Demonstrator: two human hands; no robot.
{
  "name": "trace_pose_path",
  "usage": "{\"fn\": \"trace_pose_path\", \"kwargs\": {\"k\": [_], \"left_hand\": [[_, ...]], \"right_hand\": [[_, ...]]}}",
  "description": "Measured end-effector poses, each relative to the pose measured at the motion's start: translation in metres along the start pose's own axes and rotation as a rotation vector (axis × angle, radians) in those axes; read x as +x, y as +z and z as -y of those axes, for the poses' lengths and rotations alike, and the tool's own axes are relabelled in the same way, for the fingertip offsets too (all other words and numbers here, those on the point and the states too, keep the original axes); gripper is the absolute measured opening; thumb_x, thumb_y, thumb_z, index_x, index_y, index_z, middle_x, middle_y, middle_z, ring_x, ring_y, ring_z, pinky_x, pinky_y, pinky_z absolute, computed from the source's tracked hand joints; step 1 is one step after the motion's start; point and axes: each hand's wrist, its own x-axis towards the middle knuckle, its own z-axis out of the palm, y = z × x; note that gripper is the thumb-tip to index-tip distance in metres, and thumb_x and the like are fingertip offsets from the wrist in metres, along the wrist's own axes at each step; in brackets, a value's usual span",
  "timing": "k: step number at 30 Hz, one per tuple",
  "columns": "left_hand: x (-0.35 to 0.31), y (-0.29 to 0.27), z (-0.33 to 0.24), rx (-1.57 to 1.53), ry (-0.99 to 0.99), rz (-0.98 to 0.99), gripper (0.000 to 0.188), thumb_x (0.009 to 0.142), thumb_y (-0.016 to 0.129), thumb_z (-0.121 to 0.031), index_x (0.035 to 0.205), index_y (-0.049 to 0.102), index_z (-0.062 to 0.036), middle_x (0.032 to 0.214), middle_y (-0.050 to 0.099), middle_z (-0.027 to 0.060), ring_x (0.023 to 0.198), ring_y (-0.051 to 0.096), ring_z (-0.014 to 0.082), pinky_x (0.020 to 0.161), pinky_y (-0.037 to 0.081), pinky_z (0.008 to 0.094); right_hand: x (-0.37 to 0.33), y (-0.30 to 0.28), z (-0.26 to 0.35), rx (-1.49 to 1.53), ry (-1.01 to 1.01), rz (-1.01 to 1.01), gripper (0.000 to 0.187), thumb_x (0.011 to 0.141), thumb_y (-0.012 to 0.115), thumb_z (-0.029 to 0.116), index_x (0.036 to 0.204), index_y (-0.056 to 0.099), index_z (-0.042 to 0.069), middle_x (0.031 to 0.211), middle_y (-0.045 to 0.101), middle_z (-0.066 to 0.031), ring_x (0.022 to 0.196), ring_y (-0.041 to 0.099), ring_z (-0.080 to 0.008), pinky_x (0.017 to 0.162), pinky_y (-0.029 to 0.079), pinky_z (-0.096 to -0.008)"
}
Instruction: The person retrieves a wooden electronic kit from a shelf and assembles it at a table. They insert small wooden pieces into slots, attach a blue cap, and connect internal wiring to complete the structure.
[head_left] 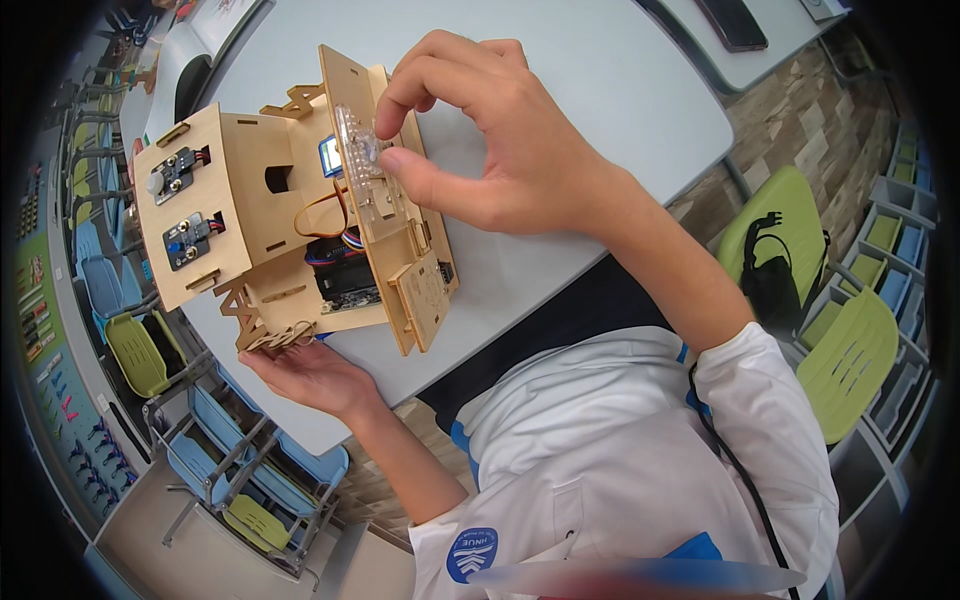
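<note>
A light plywood model house (250, 210) is tilted over the white table's near-left edge. My left hand (315, 380) is palm up under its lower corner, the fingers curled around the edge and partly hidden by it. On the raised front panel (345, 85) sits a clear plastic piece (350, 150) with round bumps. My right hand (480, 135) bends thumb and forefinger toward each other on that piece. Two black sensor boards (175, 175) are on the roof. Inside are a small lit screen (331, 156), coloured wires (345, 240) and a black box-like part (345, 275).
The white table (580, 60) extends behind the model. A dark phone (735, 22) lies on another table at the upper right. Green chairs (850, 350) and a shelf with bins are at the right. Blue and green chairs (215, 440) stand at the lower left.
</note>
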Motion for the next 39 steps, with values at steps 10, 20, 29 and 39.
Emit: {"fn": "trace_pose_path", "kwargs": {"k": [10, 20, 29, 39], "left_hand": [[-0.0003, -0.0003, 0.0006, -0.004, 0.002, 0.005, 0.061, 0.122, 0.045, -0.052, 0.155, 0.054, -0.0018, 0.151, 0.06, 0.0115, 0.14, 0.056, 0.0204, 0.122, 0.043, 0.0411], [-0.0002, -0.0001, -0.0002, -0.008, 0.004, 0.016, 0.061, 0.121, 0.046, -0.053, 0.154, 0.055, -0.0029, 0.15, 0.061, 0.0108, 0.14, 0.056, 0.0204, 0.124, 0.041, 0.041], [-0.0002, -0.0015, 0.0003, -0.029, -0.004, 0.033, 0.061, 0.121, 0.049, -0.052, 0.153, 0.055, -0.0016, 0.148, 0.061, 0.0106, 0.139, 0.056, 0.0193, 0.122, 0.042, 0.0401], [0.0, -0.0002, 0.0, -0.007, 0.007, 0.04, 0.064, 0.121, 0.047, -0.054, 0.157, 0.053, -0.0011, 0.155, 0.059, 0.0127, 0.144, 0.055, 0.0218, 0.126, 0.04, 0.0418]], "right_hand": [[0.0004, 0.0039, -0.0027, 0.053, -0.008, -0.024, 0.02, 0.094, 0.081, 0.029, 0.103, 0.075, 0.012, 0.106, 0.071, 0.0013, 0.095, 0.065, -0.0156, 0.103, 0.033, -0.0417], [0.0009, 0.0078, -0.0018, 0.016, -0.007, -0.044, 0.021, 0.093, 0.08, 0.033, 0.099, 0.074, 0.014, 0.102, 0.069, 0.0026, 0.087, 0.061, -0.0166, 0.101, 0.035, -0.0423], [0.0003, 0.0041, -0.0004, -0.013, 0.009, -0.025, 0.02, 0.091, 0.081, 0.029, 0.101, 0.072, 0.014, 0.103, 0.068, 0.0023, 0.091, 0.062, -0.0165, 0.103, 0.035, -0.0416], [0.0012, 0.0013, -0.0036, -0.009, -0.005, -0.064, 0.018, 0.093, 0.078, 0.029, 0.1, 0.072, 0.013, 0.102, 0.069, 0.0016, 0.09, 0.063, -0.0177, 0.102, 0.035, -0.0443]]}}
